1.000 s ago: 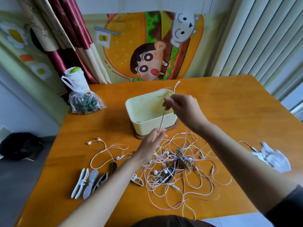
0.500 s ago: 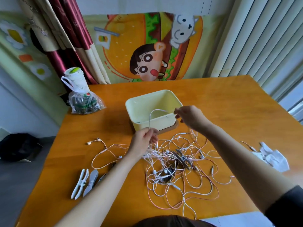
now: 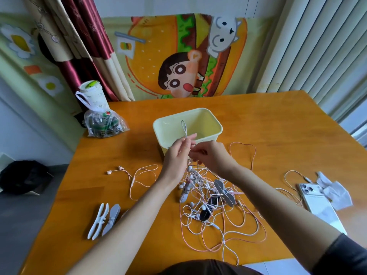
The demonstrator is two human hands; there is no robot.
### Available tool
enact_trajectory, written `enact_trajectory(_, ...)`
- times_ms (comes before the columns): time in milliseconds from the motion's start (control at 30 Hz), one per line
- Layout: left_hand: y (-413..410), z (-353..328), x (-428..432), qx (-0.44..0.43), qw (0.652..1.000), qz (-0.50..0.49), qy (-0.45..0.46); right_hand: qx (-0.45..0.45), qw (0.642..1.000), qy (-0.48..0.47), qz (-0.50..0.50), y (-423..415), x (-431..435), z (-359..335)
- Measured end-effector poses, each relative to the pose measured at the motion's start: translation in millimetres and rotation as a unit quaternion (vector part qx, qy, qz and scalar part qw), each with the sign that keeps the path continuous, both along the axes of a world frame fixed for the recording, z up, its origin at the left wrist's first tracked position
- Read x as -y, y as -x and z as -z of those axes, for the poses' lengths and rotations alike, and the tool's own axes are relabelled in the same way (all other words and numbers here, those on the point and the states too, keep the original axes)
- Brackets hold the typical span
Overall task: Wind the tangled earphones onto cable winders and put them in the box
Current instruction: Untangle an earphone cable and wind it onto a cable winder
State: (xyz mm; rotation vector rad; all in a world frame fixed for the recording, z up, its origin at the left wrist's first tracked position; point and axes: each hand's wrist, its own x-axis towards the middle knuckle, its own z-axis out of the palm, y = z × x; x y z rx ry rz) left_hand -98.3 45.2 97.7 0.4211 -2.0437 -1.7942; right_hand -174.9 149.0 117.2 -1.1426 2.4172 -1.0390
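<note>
Desk (image 3: 278,124) carries it all. Earphone tangle (image 3: 215,213) lies mid-desk, just in front of the yellow box (image 3: 206,124), with grey and dark winders caught in it. Your left grip (image 3: 176,155) pinches a thin cable loop (image 3: 183,128) that stands upright against the box's near wall. Your right grip (image 3: 212,155), touching the left, pinches the same cable loop at its base. Spare winders (image 3: 103,218) lie well left of the tangle.

Soft daylight; wide-angle edge bending; slight blur
</note>
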Motion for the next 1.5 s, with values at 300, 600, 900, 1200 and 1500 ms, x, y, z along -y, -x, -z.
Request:
enact_trajectory(300, -11.4, 46.0, 3.0, 0.180, 0.972, 0.120, 0.093, 0.008, 0.998, 0.031, 0.062, 10.9, -6.8, 5.0)
enact_trajectory(600, -24.7, 54.3, -3.7, 0.181, 0.962, 0.094, 0.183, 0.044, 0.988, 0.078, 0.127, 20.3, -10.4, 12.9)
enact_trajectory(900, -38.6, 50.1, -4.0, 0.125, 0.955, 0.116, 0.241, 0.127, 0.960, 0.121, 0.217, 24.0, -8.3, 26.4)
enact_trajectory(1200, -36.1, 50.9, -4.3, 0.122, 0.986, 0.072, 0.089, 0.228, 0.972, 0.002, 0.062, 5.6, -18.6, 38.3)
enact_trajectory(1500, -38.5, 56.0, 4.1, 0.112, 0.987, 0.058, 0.097, 0.116, 0.991, -0.025, 0.056, 1.0, -24.7, 48.2)
